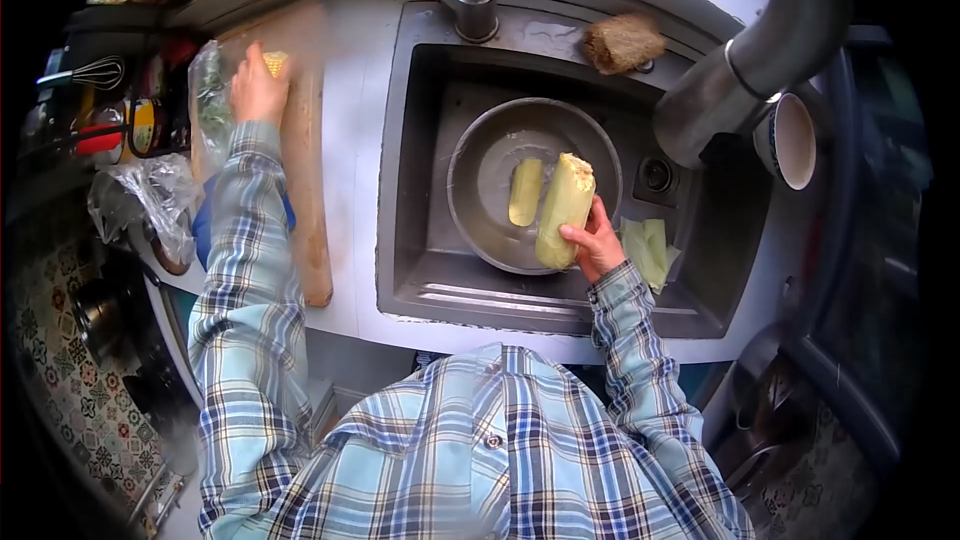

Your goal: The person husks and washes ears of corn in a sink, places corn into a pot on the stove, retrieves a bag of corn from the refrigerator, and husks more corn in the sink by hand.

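My right hand (pixel 597 245) grips an ear of corn (pixel 567 205) by its lower end, tilted over a round metal bowl (pixel 462 210) in the sink. Pale green husk wraps the ear, and its upper end looks ragged. Inside the bowl lies a shorter yellow-green piece (pixel 525 195), whose kind I cannot make out for certain. Far to the left, my left hand (pixel 259 90) is curled against a yellow piece of corn (pixel 274 63) at the far end of a wooden cutting board (pixel 315 190). The fingers partly hide that piece.
Loose husk leaves (pixel 650 250) lie in the sink (pixel 425 285), right of the bowl. A faucet (pixel 474 10) and a brown scrubber (pixel 625 43) are behind it. A thick grey pipe (pixel 735 75) and a cup (pixel 790 140) stand right. A plastic bag (pixel 150 200) sits left.
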Available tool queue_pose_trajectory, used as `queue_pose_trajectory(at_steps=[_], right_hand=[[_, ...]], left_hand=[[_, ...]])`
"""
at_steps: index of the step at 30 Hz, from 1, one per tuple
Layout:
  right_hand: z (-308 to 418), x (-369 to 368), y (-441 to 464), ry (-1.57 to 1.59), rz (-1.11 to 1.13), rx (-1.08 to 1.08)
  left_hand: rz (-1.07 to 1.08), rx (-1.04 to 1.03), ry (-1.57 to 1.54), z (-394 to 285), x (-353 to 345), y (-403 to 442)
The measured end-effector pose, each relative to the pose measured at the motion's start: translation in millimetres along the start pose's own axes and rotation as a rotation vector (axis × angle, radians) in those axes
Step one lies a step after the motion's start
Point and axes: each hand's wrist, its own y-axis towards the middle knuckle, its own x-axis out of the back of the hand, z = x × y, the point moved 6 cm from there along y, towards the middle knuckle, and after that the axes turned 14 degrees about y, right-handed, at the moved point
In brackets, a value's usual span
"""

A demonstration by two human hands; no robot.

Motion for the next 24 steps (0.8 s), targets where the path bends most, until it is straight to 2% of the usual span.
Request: queue_pose_trajectory(at_steps=[2, 4, 5, 6, 7, 8, 10, 11, 13, 16, 24], right_hand=[[15, -11, -8, -0.164, -0.006, 0.096], [28, -18, -17, -0.300, 0.002, 0.237], [32, -22, -20, -0.314, -0.017, 0.244], [38, -28, -25, -0.326, -0.035, 0.251], [42, -29, -28, -0.339, -0.052, 0.260], [45, -27, -29, -0.421, -0.063, 0.325], [50, -23, -33, -0.489, -0.084, 0.431], [51, -21, -36, -0.524, -0.097, 0.481], [54, -19, -43, -0.596, -0.148, 0.533], [53, -11, -49, -0.569, -0.206, 0.550], [54, 32, -71, -0.406, -0.285, 0.504]], left_hand=[[-0.376, -0.106, 0.166, -29, 47, -16], [-0.292, -0.191, -0.249, -76, 73, -47], [0.125, -0.193, -0.655, -116, 102, -74], [0.480, -0.192, -1.020, -157, 95, -108], [0.728, -0.235, -1.212, -194, 92, -144], [0.909, -0.169, -1.376, -226, 93, -178], [1.046, -0.124, -1.602, -276, 84, -222], [0.940, -0.011, -1.697, -287, 92, -229], [0.791, 0.065, -1.690, -300, 89, -239], [0.685, 0.123, -1.565, -307, 93, -247], [0.592, -0.237, -1.238, -334, 111, -247]])
